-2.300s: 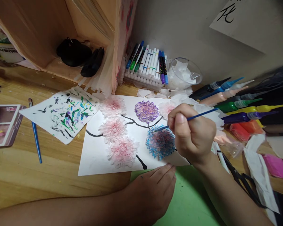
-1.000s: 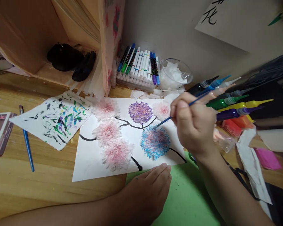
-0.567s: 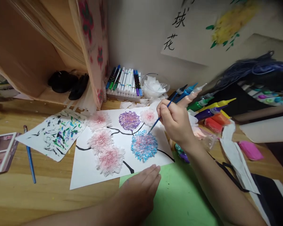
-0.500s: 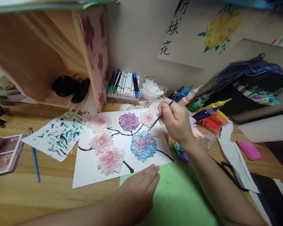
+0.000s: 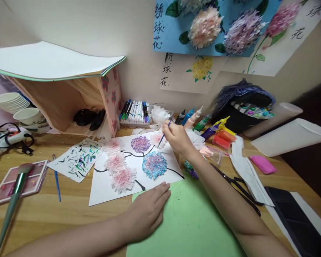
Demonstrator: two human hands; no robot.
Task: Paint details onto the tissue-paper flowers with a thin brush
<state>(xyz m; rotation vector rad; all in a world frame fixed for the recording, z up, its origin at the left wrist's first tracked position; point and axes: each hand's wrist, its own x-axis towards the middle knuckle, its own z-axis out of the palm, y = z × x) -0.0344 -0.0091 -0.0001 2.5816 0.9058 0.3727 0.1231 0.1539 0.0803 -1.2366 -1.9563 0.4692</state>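
Note:
My right hand (image 5: 176, 137) is closed around a thin blue paintbrush (image 5: 163, 135), its tip pointing down near a small pink-and-white tissue flower (image 5: 156, 138). I cannot tell whether the tip touches the paper. Below it on the white sheet (image 5: 101, 194) sits a blue-and-pink flower (image 5: 154, 165); a purple one (image 5: 140, 144) lies farther back. Several pale pink flowers (image 5: 123, 178) line the left side, with black painted branches between. My left hand (image 5: 149, 208) lies flat, fingers stretched out, on the green sheet (image 5: 195, 221) by the white sheet's front edge.
To the left lie a paint-smeared paper (image 5: 82, 160), another blue paintbrush (image 5: 57, 182) and a large makeup brush (image 5: 17, 189). Markers (image 5: 135, 111), a bowl of tissue pieces (image 5: 161, 114) and paint bottles (image 5: 195, 117) stand behind. Black scissors (image 5: 239, 187) are at right.
The camera view has tilted up, bringing more wall pictures into sight. My right hand has moved the brush tip off the blue flower's top edge to near the small pink flower. The left hand stays flat.

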